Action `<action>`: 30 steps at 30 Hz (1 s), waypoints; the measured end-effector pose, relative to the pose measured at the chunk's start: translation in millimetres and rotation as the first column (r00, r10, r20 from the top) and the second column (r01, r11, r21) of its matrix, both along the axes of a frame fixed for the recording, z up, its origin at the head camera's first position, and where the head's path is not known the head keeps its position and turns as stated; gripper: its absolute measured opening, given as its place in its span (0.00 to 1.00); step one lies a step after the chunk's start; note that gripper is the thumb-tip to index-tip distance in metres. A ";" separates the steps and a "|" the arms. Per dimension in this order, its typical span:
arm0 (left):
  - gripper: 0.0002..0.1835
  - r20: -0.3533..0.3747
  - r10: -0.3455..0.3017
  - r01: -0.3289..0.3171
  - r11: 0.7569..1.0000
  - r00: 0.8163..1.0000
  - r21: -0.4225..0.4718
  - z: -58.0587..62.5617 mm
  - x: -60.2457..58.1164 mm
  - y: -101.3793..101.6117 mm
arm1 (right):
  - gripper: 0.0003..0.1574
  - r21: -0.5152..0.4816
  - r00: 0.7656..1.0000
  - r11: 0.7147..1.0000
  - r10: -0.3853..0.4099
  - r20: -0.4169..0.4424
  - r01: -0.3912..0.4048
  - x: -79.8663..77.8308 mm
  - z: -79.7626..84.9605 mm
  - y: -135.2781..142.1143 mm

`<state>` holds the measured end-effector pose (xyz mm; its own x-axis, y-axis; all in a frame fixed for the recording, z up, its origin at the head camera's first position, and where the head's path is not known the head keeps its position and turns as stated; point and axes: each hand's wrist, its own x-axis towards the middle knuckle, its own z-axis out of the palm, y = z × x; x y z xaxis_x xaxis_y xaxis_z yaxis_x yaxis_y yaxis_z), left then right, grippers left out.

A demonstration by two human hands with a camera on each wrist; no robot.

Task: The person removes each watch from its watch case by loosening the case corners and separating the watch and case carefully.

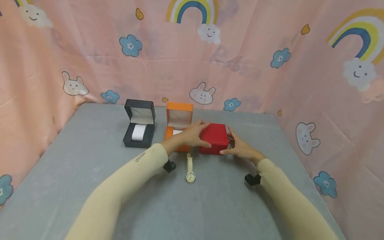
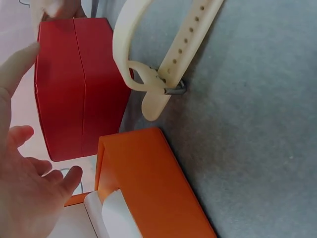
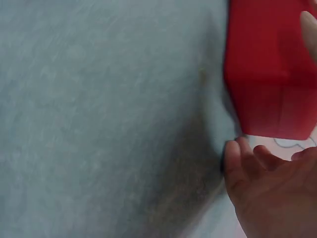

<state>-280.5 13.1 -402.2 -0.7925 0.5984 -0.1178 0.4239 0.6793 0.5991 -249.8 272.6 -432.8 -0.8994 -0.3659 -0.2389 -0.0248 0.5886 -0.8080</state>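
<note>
Bracketing the red box (image 1: pixel 214 133) with both hands: left hand (image 1: pixel 192 135) at its left side, right hand (image 1: pixel 242 146) at its right. Fingers of both are spread and loosely bent, none curled round the box; whether any fingertip makes contact, I cannot tell. The red box stands at the right end of a row on the far half of the table (image 1: pixel 75 143), lid closed. Progress, as I judge it: partway. Two boxes are open, lids raised: the black box (image 1: pixel 141 116) at the left, showing a white cushion (image 1: pixel 139 132), and the orange box (image 1: pixel 179 117) in the middle, its own white insert partly behind my left forearm. Outstanding: the red box is not yet open, and the pale watch (image 1: pixel 190 176) lies outside all three, on the near side of the gap between orange and red, dial nearer me, strap pointing far. Whether the red box needs opening or only shifting, I cannot settle from this view. Surface: grey, matt, faintly mottled, with soft shadows under my arms. Room: pink cloth (image 1: pixel 255 83) hangs along the far, left and right sides, wrinkled, printed with rainbows (image 1: pixel 192 3), rabbit faces (image 1: pixel 202 95) and blue flowers (image 1: pixel 130 45).
</note>
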 end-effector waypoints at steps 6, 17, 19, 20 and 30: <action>0.53 -0.026 -0.015 0.013 0.997 1.000 -0.073 0.4 -2.3 5.0 | 0.75 0.008 0.998 0.999 0.051 -0.040 -0.051 -8.9 -8.2 -3.5; 0.44 -0.038 0.042 -0.043 0.999 0.998 -0.025 0.3 -0.8 4.4 | 0.75 0.017 0.998 0.999 0.048 -0.033 -0.048 -10.8 -7.5 -6.7; 0.43 -0.047 0.039 -0.040 0.999 0.998 -0.018 1.0 -1.7 4.2 | 0.74 0.013 0.999 0.999 0.041 -0.015 -0.041 -11.7 -7.6 -5.8; 0.42 -0.043 0.041 -0.041 0.999 0.998 -0.010 1.4 -1.9 4.0 | 0.74 0.008 0.999 0.999 0.036 -0.006 -0.036 -12.1 -7.9 -5.3; 0.39 -0.012 0.055 -0.055 0.998 0.998 0.029 1.8 -4.5 3.9 | 0.72 -0.080 0.997 0.994 0.076 0.004 -0.075 -13.7 -19.4 -1.9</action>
